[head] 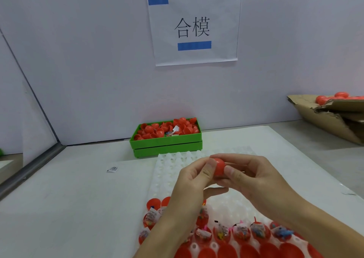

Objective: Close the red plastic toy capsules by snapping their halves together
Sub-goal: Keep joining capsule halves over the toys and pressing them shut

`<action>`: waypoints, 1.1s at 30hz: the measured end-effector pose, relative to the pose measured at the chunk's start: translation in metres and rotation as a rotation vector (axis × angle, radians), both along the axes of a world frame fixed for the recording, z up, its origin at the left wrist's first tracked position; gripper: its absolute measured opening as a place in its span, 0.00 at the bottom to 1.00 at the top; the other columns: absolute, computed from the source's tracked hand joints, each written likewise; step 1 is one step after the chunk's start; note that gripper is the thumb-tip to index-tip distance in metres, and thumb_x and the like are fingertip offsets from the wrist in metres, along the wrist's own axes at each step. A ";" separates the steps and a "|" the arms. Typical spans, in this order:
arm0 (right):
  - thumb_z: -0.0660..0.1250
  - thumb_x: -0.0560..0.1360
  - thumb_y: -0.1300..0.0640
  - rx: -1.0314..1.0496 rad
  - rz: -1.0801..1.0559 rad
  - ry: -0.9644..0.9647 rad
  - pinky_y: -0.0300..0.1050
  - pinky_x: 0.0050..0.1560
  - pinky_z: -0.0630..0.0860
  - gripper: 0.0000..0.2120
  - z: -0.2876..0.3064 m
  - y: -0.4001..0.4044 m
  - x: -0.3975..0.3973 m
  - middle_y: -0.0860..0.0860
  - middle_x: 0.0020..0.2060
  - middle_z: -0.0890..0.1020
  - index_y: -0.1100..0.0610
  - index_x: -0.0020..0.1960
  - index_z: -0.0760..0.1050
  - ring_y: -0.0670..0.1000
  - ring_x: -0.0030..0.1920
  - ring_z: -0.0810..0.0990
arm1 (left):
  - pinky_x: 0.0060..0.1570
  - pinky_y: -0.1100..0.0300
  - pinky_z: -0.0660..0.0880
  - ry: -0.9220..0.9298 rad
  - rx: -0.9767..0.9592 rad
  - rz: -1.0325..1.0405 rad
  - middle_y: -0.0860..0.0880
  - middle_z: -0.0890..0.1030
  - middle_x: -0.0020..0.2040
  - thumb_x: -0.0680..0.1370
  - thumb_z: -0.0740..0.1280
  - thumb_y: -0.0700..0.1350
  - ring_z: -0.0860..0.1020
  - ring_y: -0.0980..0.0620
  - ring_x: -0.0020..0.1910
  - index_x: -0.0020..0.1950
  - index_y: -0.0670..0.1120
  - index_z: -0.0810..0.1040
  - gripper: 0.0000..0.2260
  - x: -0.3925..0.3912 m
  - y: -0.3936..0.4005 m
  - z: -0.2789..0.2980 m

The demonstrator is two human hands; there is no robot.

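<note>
- Small packet [112,169] lies loose on the bench [69,198], far left, well apart from the work.
- Green tray [166,142] at the back, w/ loose red halves piled in it.
- White holder [171,169] runs toward the camera; near rows hold open halves [222,233] w/ toys and slips inside.
- Left hand [194,177] and right hand [248,174] are together above the holder, both pinching 1 red capsule [219,166], thumbs on its front.
- Step, I'd say: squeezing the 2 halves shut; seam not visible, so can't tell if snapped.
- Next prob needs a firm, even press, then dropping it in the cardboard box [332,118], far right, where red capsules already sit.
</note>
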State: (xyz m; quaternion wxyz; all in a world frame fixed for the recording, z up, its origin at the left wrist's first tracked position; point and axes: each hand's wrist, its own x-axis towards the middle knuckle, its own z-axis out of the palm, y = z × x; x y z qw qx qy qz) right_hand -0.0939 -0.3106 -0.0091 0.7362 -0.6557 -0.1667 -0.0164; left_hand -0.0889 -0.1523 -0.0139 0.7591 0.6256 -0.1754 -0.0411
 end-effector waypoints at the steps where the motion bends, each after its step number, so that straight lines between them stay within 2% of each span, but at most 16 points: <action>1: 0.69 0.71 0.56 -0.043 -0.026 -0.025 0.43 0.52 0.82 0.13 0.001 0.000 -0.001 0.54 0.50 0.87 0.52 0.54 0.85 0.53 0.52 0.86 | 0.49 0.58 0.81 -0.009 0.024 0.034 0.47 0.86 0.48 0.77 0.63 0.54 0.84 0.50 0.48 0.52 0.50 0.84 0.13 0.000 0.000 -0.001; 4: 0.72 0.69 0.58 -0.112 -0.144 -0.058 0.38 0.46 0.81 0.15 0.004 -0.002 0.001 0.52 0.46 0.87 0.56 0.55 0.83 0.51 0.46 0.87 | 0.54 0.62 0.80 -0.130 0.159 0.198 0.54 0.86 0.49 0.81 0.63 0.47 0.84 0.55 0.52 0.57 0.53 0.80 0.08 0.000 0.001 -0.001; 8: 0.74 0.69 0.60 -0.170 -0.203 -0.044 0.36 0.43 0.81 0.14 0.005 -0.005 0.003 0.50 0.42 0.87 0.58 0.54 0.83 0.50 0.43 0.87 | 0.53 0.65 0.79 -0.279 0.315 0.258 0.57 0.84 0.52 0.80 0.67 0.39 0.81 0.58 0.56 0.59 0.54 0.80 0.12 -0.003 0.004 -0.001; 11: 0.75 0.66 0.53 -0.190 -0.217 -0.048 0.35 0.42 0.81 0.17 0.005 -0.006 0.004 0.47 0.42 0.87 0.56 0.53 0.84 0.48 0.44 0.86 | 0.52 0.69 0.77 -0.290 0.358 0.238 0.58 0.83 0.53 0.76 0.72 0.37 0.80 0.61 0.56 0.59 0.53 0.80 0.15 -0.004 0.004 -0.001; 15: 0.74 0.63 0.47 -0.180 -0.204 -0.046 0.35 0.40 0.81 0.21 0.005 -0.006 0.004 0.47 0.42 0.87 0.54 0.53 0.83 0.48 0.44 0.87 | 0.51 0.69 0.78 -0.281 0.389 0.283 0.58 0.83 0.53 0.75 0.73 0.40 0.81 0.61 0.54 0.59 0.54 0.80 0.15 -0.003 0.004 -0.003; 20: 0.68 0.72 0.55 -0.134 -0.159 0.008 0.36 0.40 0.81 0.12 0.003 -0.008 0.007 0.49 0.42 0.88 0.51 0.54 0.82 0.51 0.43 0.87 | 0.48 0.71 0.77 -0.241 0.312 0.276 0.58 0.84 0.50 0.76 0.72 0.37 0.81 0.61 0.54 0.57 0.57 0.80 0.16 0.000 0.004 -0.003; 23: 0.69 0.70 0.53 -0.111 -0.138 0.026 0.36 0.42 0.81 0.14 0.004 -0.008 0.006 0.51 0.43 0.88 0.51 0.55 0.82 0.51 0.44 0.87 | 0.47 0.71 0.77 -0.225 0.306 0.248 0.59 0.84 0.49 0.76 0.72 0.37 0.82 0.60 0.54 0.56 0.57 0.80 0.16 0.000 0.006 -0.003; 26: 0.70 0.69 0.53 -0.096 -0.149 0.012 0.35 0.41 0.80 0.13 0.004 -0.009 0.007 0.50 0.43 0.88 0.51 0.53 0.83 0.51 0.45 0.87 | 0.48 0.70 0.77 -0.261 0.347 0.227 0.59 0.84 0.49 0.76 0.73 0.40 0.81 0.60 0.55 0.55 0.56 0.80 0.13 -0.001 0.005 -0.003; 29: 0.70 0.68 0.53 -0.075 -0.132 0.038 0.36 0.41 0.81 0.15 0.004 -0.010 0.008 0.52 0.44 0.88 0.54 0.53 0.82 0.52 0.45 0.87 | 0.49 0.69 0.78 -0.282 0.366 0.258 0.59 0.84 0.47 0.76 0.72 0.44 0.82 0.59 0.53 0.52 0.56 0.81 0.08 0.000 0.006 -0.002; 33: 0.71 0.67 0.54 -0.059 -0.083 0.098 0.38 0.42 0.81 0.16 0.004 -0.010 0.009 0.56 0.44 0.87 0.58 0.54 0.82 0.55 0.45 0.87 | 0.48 0.67 0.79 -0.282 0.396 0.249 0.55 0.85 0.44 0.76 0.72 0.42 0.83 0.57 0.49 0.47 0.54 0.81 0.06 0.001 0.009 -0.001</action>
